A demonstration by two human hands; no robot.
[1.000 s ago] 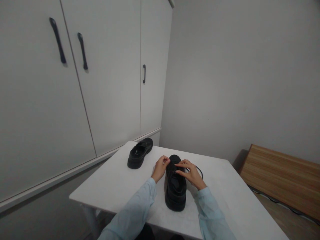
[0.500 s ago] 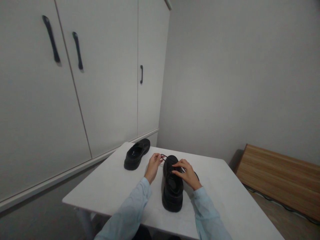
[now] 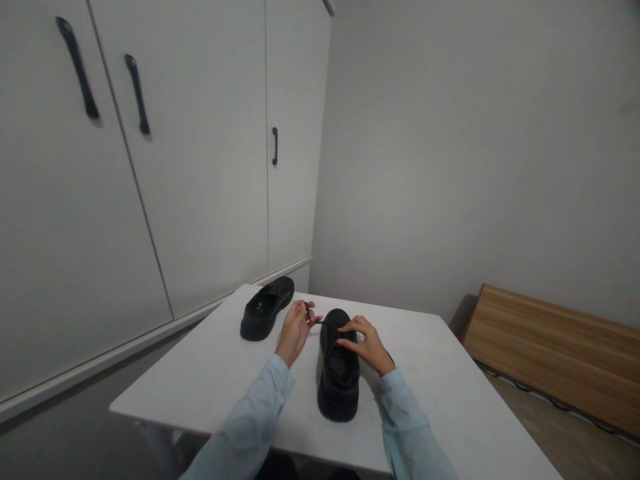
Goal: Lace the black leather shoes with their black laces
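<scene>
A black shoe [image 3: 339, 393] stands upright on the white table, its heel toward me and its toe pointing away. To its left, my left hand [image 3: 295, 328] is closed on a black shoelace [image 3: 317, 323] that runs across to the front of the shoe. My right hand [image 3: 366, 345] lies over the right side of the shoe, thumb and fingers bent toward its lacing. What those fingertips grip is too small and dark to make out. Part of a dark lace shows beyond the right wrist. A second black shoe [image 3: 267, 310] stands farther back on the left.
The white table [image 3: 210, 387] stands beside a white cabinet [image 3: 210, 200] with dark handles, near a grey wall [image 3: 450, 147]. A wooden board [image 3: 550, 353] leans at the right, with a dark cable [image 3: 545, 395] along its lower edge.
My left hand has drawn a little left and away from the shoe, with the lace pulled along. My right hand stays over the shoe. The whole view has shifted slightly.
</scene>
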